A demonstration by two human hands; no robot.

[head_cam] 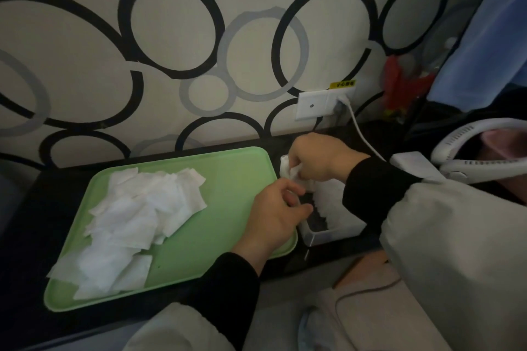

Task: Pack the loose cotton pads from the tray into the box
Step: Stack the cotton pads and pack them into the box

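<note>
Pinches a wad of pads (pixel 291 171) in the right hand (pixel 319 157) over the far end of the box (pixel 328 234), just right of the tray (pixel 242 159). Curls the left hand (pixel 273 215) against the box's left wall, grip unclear. Leaves loose cotton pads (pixel 142 208) heaped on the tray's left half.

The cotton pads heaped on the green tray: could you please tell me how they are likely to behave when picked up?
The cotton pads look thin and floppy; those in the right hand crumple. Probably very light, so a push would likely scatter them. They overlap loosely on the tray, so several may lift together.
</note>
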